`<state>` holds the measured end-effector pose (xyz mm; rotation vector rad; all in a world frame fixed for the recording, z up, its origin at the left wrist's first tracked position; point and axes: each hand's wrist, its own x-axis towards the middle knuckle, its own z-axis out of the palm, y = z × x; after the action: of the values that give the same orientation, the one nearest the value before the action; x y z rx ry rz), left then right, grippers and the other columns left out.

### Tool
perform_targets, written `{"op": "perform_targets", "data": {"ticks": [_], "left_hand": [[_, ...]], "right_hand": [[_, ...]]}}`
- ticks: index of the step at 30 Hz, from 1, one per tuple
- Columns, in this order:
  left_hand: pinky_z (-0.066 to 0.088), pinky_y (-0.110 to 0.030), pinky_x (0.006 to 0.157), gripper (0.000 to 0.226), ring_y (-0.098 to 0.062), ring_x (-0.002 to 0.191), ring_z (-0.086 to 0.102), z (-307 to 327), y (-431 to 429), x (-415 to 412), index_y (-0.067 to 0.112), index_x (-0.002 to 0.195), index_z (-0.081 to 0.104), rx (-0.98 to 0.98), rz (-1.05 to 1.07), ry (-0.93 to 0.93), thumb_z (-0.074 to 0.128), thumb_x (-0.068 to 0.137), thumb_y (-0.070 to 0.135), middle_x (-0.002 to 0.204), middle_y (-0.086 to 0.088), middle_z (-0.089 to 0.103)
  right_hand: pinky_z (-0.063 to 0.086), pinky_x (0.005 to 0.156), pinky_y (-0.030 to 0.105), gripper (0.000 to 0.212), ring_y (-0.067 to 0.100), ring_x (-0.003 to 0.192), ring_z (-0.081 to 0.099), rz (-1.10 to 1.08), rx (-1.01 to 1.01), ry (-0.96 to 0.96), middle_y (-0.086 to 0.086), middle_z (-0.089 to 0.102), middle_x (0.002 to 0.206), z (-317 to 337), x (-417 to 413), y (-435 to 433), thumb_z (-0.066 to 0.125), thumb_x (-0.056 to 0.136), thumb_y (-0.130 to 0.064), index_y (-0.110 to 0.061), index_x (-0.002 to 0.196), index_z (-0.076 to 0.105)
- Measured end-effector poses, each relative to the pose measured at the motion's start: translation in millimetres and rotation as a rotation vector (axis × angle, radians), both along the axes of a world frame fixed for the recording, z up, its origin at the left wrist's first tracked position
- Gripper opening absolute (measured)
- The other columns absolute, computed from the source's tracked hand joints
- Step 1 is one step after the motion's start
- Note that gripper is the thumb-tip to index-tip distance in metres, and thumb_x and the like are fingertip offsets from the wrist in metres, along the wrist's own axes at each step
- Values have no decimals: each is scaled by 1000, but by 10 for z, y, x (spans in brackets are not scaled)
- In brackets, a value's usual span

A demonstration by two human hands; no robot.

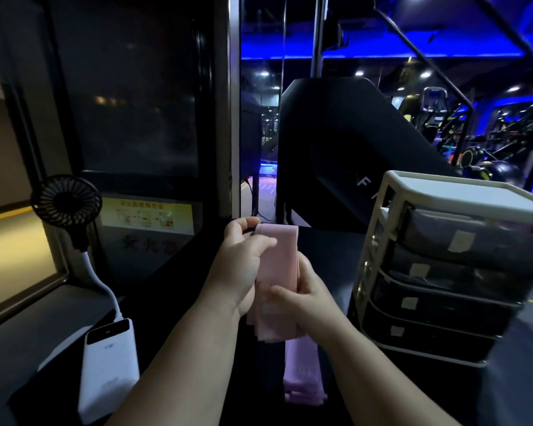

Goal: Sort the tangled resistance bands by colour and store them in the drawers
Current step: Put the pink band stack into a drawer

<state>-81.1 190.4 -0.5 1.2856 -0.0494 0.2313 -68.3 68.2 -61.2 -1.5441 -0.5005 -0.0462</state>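
Above the dark table [179, 290] we pinch a pink band [279, 256] with both hands, left [243, 259] high, right [308, 290] low, beside the drawers [443, 272].

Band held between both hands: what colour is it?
The band is plain pale pink, with no visible pattern; the head view shows it.

A band [279, 256] held between the left hand [243, 259] and right hand [308, 298] has the drawer unit [462, 196] to their right, the power bank [110, 367] and fan [66, 200] to their left, and a second band [302, 373] lying below them, nearer the person.
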Motion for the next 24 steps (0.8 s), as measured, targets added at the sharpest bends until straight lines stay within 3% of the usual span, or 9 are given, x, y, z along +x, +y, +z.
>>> {"op": "perform_targets", "data": {"ticks": [3,6,8,11,14,18,20,22,24], "left_hand": [[53,-36,73,44,-25,90,62,-8,-47,-19,21,121,50,40,-48,25,52,87,-8,107,-11,63],[52,-38,93,68,-26,103,64,-46,-57,-7,17,135,46,197,-119,42,65,75,-8,115,-14,64],[49,-38,101,79,-25,107,64,-43,-64,-26,15,133,49,344,-198,67,74,61,-3,116,-14,66],[53,-38,94,59,-20,95,69,-13,-129,-62,14,111,68,660,-175,83,83,54,10,97,-4,74],[54,-34,84,34,-17,85,68,-7,-238,-95,20,91,71,818,-124,88,88,62,16,86,2,73],[53,-39,87,36,-19,84,64,-26,-448,-155,18,85,67,773,-245,89,86,54,24,84,-3,69],[54,-44,89,31,-21,83,65,-79,-570,-174,16,85,63,660,-320,109,83,62,17,82,-4,67],[58,-37,76,21,-18,76,65,-136,-698,-172,13,88,60,557,-355,127,76,78,6,81,-4,66],[55,-26,60,16,-16,71,64,-175,-831,-190,10,92,58,471,-359,147,70,84,3,81,-5,65]], "right_hand": [[59,76,41,52,15,85,70,-34,-28,29,0,69,96,-26,-77,-105,69,65,-19,-33,113,53],[58,75,58,43,35,90,70,-86,-81,36,11,71,98,-61,-127,-255,72,64,-25,-39,102,58],[58,75,55,38,36,90,70,-104,-141,31,14,70,98,-74,-173,-386,71,63,-25,-40,96,60],[56,74,28,45,6,83,66,-99,-207,26,-1,68,98,-90,-285,-570,66,65,-20,-37,105,57],[56,79,34,50,5,83,64,-110,-205,65,-9,68,95,-123,-393,-718,70,65,-23,-37,111,57],[57,69,28,49,5,76,66,-136,-274,110,-7,70,90,-85,-528,-1036,75,65,-24,-37,109,58],[57,62,27,49,12,74,71,-103,-316,187,-4,72,89,-50,-603,-1227,80,71,-16,-31,112,57],[60,61,33,46,23,73,73,-86,-318,263,0,74,85,-68,-664,-1413,82,73,-8,-27,107,57],[61,75,42,53,26,80,73,-161,-317,275,2,76,89,-112,-685,-1607,85,58,-17,-27,104,61]]}}
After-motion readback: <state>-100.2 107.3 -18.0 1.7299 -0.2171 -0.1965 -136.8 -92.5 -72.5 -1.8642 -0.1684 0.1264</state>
